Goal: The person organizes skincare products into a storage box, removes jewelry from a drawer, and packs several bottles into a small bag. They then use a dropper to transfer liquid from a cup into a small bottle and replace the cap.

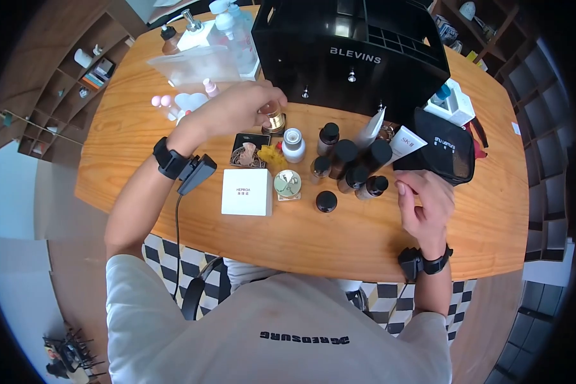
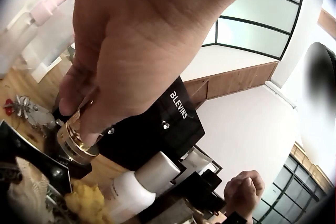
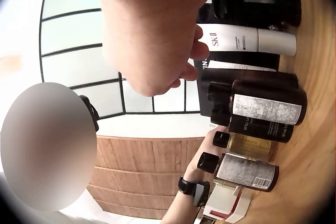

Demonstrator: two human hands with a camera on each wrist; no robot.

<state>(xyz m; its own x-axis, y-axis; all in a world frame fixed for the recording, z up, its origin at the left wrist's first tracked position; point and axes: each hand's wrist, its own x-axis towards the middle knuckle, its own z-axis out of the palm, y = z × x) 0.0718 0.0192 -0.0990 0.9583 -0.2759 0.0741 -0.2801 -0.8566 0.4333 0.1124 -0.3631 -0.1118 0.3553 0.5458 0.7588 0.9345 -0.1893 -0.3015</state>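
My left hand (image 1: 243, 107) reaches forward, thumb and fingertips gripping a gold, round-sided container (image 1: 274, 121) in front of the black organizer (image 1: 339, 57). In the left wrist view the gold container (image 2: 75, 142) sits close over a small dark base; the palm hides its top. Beside it are a white bottle (image 1: 294, 148), a yellow flower ornament (image 1: 272, 157) and a black tray (image 1: 260, 138) of hair ornaments. Holding nothing, my right hand (image 1: 429, 201) has loosely curled fingers near the dark pouch (image 1: 434, 153) and the white SK-II tube (image 1: 406, 144).
Several black-capped bottles (image 1: 345, 153) stand mid-table, a lone one (image 1: 326, 201) closer to me. A white box (image 1: 244, 193) and a green-topped bottle (image 1: 288, 184) are at front left. Behind the left arm are a translucent holder (image 1: 198, 67) and pump bottles. The table (image 1: 141, 153) has a curved edge.
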